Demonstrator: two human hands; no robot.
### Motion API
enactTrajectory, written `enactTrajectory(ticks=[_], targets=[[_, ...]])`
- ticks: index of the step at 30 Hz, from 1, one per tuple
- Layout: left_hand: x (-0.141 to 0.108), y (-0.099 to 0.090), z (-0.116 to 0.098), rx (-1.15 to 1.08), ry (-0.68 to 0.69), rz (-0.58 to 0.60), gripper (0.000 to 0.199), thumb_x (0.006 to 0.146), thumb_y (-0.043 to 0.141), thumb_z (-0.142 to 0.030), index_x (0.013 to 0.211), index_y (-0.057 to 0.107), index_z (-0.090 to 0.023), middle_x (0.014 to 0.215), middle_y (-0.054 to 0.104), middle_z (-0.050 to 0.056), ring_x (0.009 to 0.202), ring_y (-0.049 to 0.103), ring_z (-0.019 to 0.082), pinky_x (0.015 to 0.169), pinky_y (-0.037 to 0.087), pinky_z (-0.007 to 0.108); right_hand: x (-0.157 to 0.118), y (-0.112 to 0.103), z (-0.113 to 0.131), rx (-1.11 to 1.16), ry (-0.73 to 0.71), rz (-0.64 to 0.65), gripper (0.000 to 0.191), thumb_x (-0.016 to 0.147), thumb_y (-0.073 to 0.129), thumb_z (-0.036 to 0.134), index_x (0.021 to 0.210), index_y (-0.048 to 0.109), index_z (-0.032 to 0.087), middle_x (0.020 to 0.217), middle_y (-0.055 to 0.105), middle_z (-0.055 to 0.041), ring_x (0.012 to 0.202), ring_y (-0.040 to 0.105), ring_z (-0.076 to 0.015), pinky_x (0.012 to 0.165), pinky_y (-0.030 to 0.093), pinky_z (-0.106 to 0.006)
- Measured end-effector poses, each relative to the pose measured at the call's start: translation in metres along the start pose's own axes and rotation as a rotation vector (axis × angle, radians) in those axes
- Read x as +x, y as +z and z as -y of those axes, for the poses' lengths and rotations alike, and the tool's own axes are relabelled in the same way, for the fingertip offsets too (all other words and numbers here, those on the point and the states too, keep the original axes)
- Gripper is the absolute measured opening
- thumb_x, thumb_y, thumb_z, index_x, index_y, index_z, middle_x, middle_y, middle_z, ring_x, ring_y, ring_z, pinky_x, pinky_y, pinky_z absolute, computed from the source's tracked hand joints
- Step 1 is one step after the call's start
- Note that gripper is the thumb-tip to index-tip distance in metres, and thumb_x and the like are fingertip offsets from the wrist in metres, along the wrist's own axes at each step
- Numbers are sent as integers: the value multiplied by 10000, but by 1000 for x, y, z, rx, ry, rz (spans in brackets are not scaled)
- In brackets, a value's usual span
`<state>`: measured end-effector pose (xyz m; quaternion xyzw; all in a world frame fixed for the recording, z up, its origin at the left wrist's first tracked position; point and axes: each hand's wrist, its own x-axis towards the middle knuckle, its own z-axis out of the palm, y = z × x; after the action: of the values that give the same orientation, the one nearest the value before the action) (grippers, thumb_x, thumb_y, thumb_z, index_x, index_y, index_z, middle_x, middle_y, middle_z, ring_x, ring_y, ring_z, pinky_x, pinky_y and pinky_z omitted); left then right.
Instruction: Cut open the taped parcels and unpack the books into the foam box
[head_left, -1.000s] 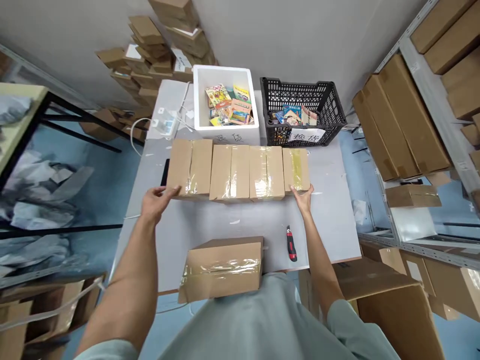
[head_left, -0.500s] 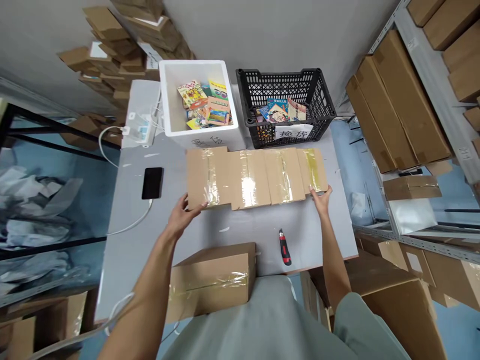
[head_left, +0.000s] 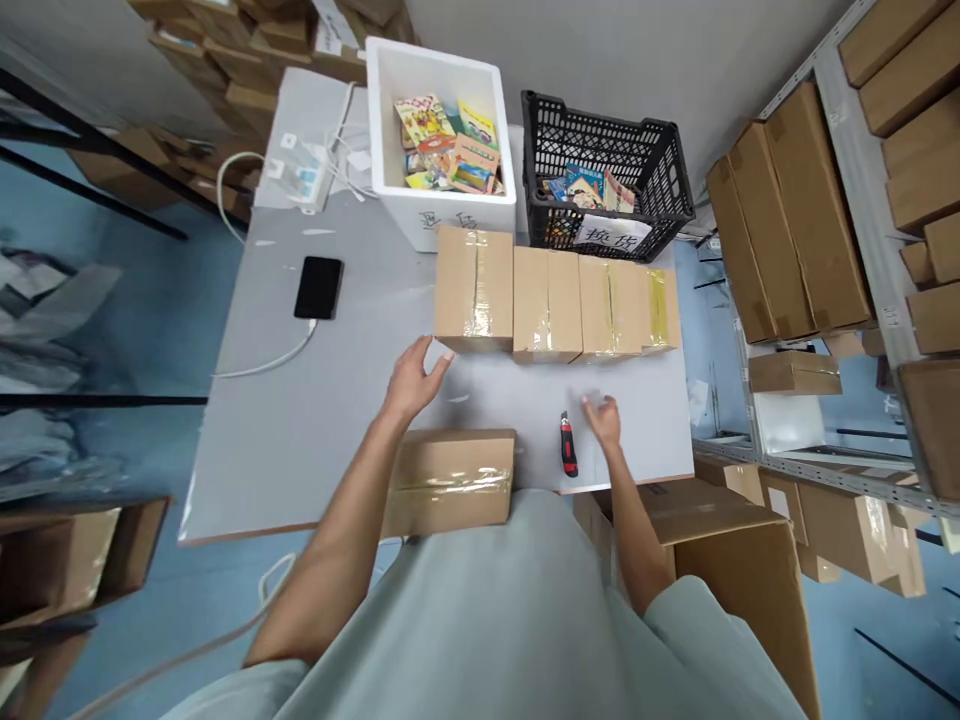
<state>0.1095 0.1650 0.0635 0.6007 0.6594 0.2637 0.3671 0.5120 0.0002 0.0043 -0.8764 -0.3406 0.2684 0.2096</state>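
Observation:
My left hand point(head_left: 416, 378) is open, thumb apart from the fingers, just below the leftmost taped cardboard box point(head_left: 459, 290) and holding nothing. To its right, further taped boxes point(head_left: 547, 305) stand in a row with it. My right hand point(head_left: 604, 420) hovers over the table in front of the row, fingers apart and slightly blurred. A red and black utility knife point(head_left: 568, 445) lies to the left of that hand. Nearest my body, another taped cardboard box point(head_left: 454, 480) sits at the table's front edge.
Behind the row stand a white foam box point(head_left: 450, 210) and a black plastic crate point(head_left: 534, 200), both holding booklets. A phone point(head_left: 319, 288) with a white cable and a power strip point(head_left: 319, 185) lie on the left. A shelf point(head_left: 874, 230) with cartons is at right; an open carton point(head_left: 739, 560) stands below.
Both hands have come off the row of boxes and moved back toward my body. The row now stands against the foam box and crate. My view has shifted.

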Motion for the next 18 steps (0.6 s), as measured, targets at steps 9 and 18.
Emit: enactTrajectory(ticks=[9,18], targets=[[-123,-66,107,-59,-159,-63,769,1070,617,-649,1648,650,-141,1701,652,204,1612,592,384,1397,426,541,-119,55,-5,-107,44,206,360,909,713,342,1225,716,171,1135,795,-125,1148,751,-298,1038,603,-388],[-210,-43,133,-487,-300,178,968,1072,655,-709,1857,388,-210,1913,390,161,1767,408,361,1448,346,481,-190,64,17,18,-117,204,557,1114,377,512,1327,737,145,1144,862,-141,1106,794,-271,986,640,-370]])
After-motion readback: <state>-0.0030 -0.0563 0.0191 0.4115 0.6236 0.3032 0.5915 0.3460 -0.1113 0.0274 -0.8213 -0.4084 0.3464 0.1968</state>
